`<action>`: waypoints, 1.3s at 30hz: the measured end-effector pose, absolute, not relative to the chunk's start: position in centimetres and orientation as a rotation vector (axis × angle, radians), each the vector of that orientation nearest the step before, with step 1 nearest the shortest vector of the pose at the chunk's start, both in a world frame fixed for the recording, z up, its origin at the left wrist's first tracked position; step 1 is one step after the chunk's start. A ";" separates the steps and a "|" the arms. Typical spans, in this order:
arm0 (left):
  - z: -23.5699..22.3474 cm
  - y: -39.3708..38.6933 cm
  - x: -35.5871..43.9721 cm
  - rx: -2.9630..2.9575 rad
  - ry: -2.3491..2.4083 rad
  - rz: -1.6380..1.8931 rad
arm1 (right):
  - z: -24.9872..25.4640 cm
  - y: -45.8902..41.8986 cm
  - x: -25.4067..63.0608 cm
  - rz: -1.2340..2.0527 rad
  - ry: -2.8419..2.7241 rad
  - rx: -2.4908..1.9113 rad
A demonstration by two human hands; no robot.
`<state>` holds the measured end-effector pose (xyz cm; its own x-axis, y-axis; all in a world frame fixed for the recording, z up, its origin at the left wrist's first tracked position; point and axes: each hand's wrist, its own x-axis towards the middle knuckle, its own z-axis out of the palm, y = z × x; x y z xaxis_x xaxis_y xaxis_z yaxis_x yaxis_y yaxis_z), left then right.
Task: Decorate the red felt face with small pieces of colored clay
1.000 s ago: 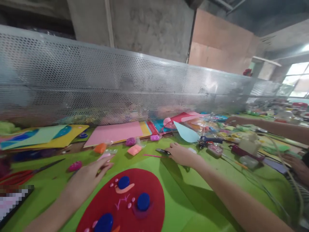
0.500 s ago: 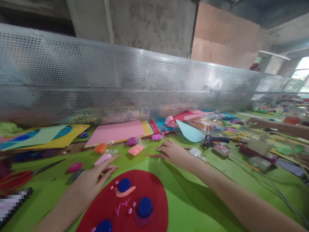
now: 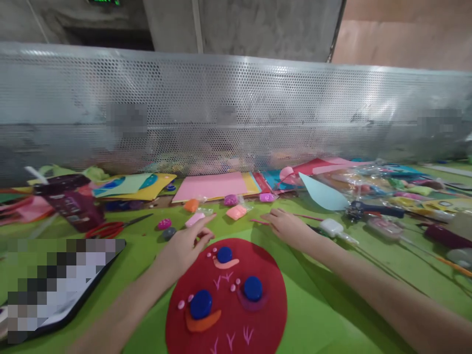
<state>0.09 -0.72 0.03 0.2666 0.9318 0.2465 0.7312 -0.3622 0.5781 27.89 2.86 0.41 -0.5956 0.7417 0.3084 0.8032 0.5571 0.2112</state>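
My left hand (image 3: pixel 186 241) hovers at the upper left edge of a red disc (image 3: pixel 243 260), index finger stretched out beside a pale pink packet (image 3: pixel 195 220) and the other fingers loosely bent, with nothing visible in them. Beyond the disc, my right hand (image 3: pixel 287 227) has its fingers curled down near the green surface. A thin pink strand (image 3: pixel 259 222) pokes out left of its fingertips and a thin pink stick (image 3: pixel 308 217) shows behind it; what the fingers grip is hidden. The disc carries blue round caps (image 3: pixel 253 288), small pink balls (image 3: pixel 233 287) and pink grass-like strokes (image 3: pixel 248 335).
Red-handled scissors (image 3: pixel 106 229), a lidded cup (image 3: pixel 72 201) and a blurred-out tablet-like object (image 3: pixel 62 295) are at left. Coloured sheets (image 3: pixel 210 186) line a perforated metal partition (image 3: pixel 236 113). Right are a light blue teardrop (image 3: pixel 322 194), a white connector (image 3: pixel 332 227) and pliers-like tool (image 3: pixel 376 210).
The view has swung left and down, so the cup and more of the red disc now show. Both hands stay in nearly the same places over the table.
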 end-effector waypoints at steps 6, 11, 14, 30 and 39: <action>0.4 -0.9 0.1 2.192 1.524 0.800 | 0.3 3.4 28.1 -0.528 -2.628 -1.330; -0.1 -0.5 0.5 2.111 1.494 0.920 | 0.1 3.7 28.3 -0.550 -2.614 -1.350; -0.8 -0.1 0.9 2.033 1.439 1.102 | 0.4 3.6 28.1 -0.547 -2.596 -1.346; -0.8 0.7 2.0 2.023 1.286 1.293 | -1.1 1.8 27.8 -0.422 -2.434 -1.178; 0.6 -0.3 2.2 2.011 1.283 1.271 | 0.4 -1.0 25.6 -0.324 -2.488 -0.748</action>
<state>2.16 -0.35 0.56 0.1492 0.8726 0.4651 0.4730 -0.4760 0.7414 25.61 -1.04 0.38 -0.7136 0.4450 0.5411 0.5688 0.8189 0.0767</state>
